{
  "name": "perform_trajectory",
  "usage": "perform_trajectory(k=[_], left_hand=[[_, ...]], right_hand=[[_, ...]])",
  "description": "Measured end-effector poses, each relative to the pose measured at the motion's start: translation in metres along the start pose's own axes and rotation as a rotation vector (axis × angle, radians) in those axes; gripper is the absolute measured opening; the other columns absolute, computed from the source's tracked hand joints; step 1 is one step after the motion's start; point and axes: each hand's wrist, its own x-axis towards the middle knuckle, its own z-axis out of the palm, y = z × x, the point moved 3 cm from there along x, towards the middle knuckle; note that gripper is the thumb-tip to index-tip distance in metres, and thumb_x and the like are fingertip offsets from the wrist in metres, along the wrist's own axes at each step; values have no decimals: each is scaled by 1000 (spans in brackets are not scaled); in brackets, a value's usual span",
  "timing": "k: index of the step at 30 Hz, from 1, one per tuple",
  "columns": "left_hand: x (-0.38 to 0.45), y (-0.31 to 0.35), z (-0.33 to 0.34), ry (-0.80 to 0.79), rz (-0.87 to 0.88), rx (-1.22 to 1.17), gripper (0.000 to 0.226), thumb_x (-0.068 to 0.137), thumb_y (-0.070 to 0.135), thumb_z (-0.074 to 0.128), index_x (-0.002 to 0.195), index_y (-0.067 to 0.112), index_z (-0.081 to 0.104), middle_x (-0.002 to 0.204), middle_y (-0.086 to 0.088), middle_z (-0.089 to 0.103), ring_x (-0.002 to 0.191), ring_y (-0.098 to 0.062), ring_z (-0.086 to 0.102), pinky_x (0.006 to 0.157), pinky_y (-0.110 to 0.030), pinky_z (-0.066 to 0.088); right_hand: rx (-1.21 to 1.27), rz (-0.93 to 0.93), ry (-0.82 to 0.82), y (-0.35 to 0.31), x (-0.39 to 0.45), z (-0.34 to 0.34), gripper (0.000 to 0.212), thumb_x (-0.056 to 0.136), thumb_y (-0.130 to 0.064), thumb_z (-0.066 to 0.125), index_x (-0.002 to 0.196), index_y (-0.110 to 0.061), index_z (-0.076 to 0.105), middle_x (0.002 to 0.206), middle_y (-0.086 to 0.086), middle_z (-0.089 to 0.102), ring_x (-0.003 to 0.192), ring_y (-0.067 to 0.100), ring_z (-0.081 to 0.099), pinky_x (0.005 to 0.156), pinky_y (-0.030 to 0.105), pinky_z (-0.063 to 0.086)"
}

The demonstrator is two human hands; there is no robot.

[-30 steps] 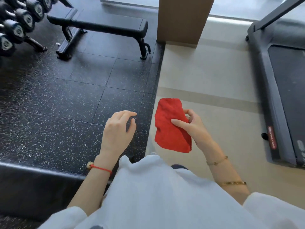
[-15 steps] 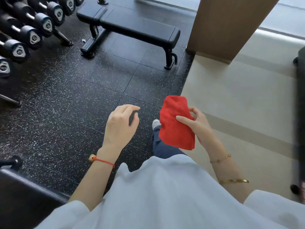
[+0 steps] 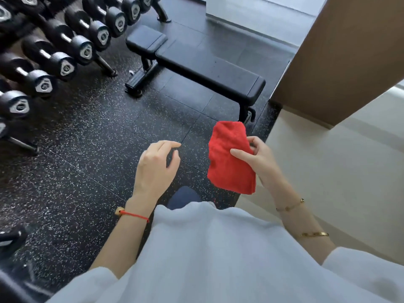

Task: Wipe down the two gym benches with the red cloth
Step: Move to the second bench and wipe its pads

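Note:
My right hand [image 3: 261,162] grips a folded red cloth [image 3: 229,162] at waist height, thumb across its face. My left hand [image 3: 156,169] hovers beside it, empty, fingers loosely curled and apart. A black padded gym bench [image 3: 203,66] stands on the floor ahead, its near end just beyond the top of the cloth. Part of another black padded surface [image 3: 8,287] shows at the bottom left corner.
A rack of black dumbbells [image 3: 54,47] fills the upper left. A brown pillar [image 3: 341,55] rises at the right, beside the bench's near end. Speckled black rubber flooring [image 3: 87,149] meets pale flooring [image 3: 328,171] on the right.
The view has swung left and moved forward: the far bench is nearer and more central, the dumbbell rack fills more of the left, the treadmill has left the view. Both hands keep their pose.

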Motion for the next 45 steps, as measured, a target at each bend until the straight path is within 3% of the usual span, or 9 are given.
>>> perform_trajectory(k=[10, 18, 23, 28, 32, 38, 42, 45], left_hand=[[190, -67, 24, -49, 11, -27, 18, 95, 16, 57, 110, 18, 68, 113, 4, 68, 105, -19, 60, 94, -38, 48], [381, -111, 28, -106, 221, -38, 18, 94, 17, 58, 110, 18, 67, 110, 5, 67, 104, -17, 59, 94, -36, 48], [471, -112, 45, -174, 326, -57, 19, 92, 14, 59, 110, 16, 68, 108, 2, 69, 102, -19, 61, 93, -38, 50], [542, -103, 81, -246, 369, -56, 21, 92, 12, 59, 111, 14, 67, 110, 0, 70, 102, -22, 62, 92, -40, 50], [596, -92, 122, -285, 388, -62, 22, 93, 13, 58, 114, 13, 66, 112, -2, 69, 105, -22, 61, 93, -41, 51], [675, -72, 207, -303, 378, -53, 22, 92, 8, 57, 112, 11, 67, 110, -4, 70, 104, -24, 62, 92, -41, 50], [713, -70, 277, -334, 366, -41, 23, 92, 7, 58, 113, 11, 67, 111, -4, 69, 106, -25, 62, 93, -42, 50], [730, -76, 333, -385, 365, -34, 24, 92, 6, 59, 113, 10, 67, 112, -4, 69, 109, -26, 61, 93, -40, 47]], right_hand=[[14, 17, 87, -57, 165, 32, 40, 77, -15, 80, 111, -10, 59, 101, 9, 73, 92, 25, 70, 85, 42, 56], [116, -5, 208, -120, 304, 83, 42, 77, -15, 81, 111, -12, 58, 101, 9, 73, 94, 23, 71, 89, 43, 56], [137, 16, 277, -143, 363, 96, 41, 77, -19, 81, 111, -16, 58, 98, 2, 73, 88, 13, 71, 76, 30, 55], [135, 51, 347, -153, 419, 78, 40, 77, -17, 81, 109, -14, 57, 99, 3, 72, 88, 11, 70, 79, 28, 56], [108, 86, 418, -152, 471, 48, 39, 76, -19, 82, 106, -17, 57, 94, -4, 71, 78, 1, 68, 67, 15, 50], [62, 170, 460, -138, 568, -15, 38, 76, -21, 82, 103, -18, 54, 101, 4, 69, 95, 19, 67, 81, 32, 53], [-12, 212, 456, -113, 638, -51, 41, 75, -26, 82, 103, -19, 54, 105, 4, 69, 98, 20, 66, 90, 44, 53], [-70, 220, 462, -85, 689, -67, 43, 75, -26, 82, 106, -17, 54, 107, 4, 68, 100, 20, 65, 93, 44, 51]])
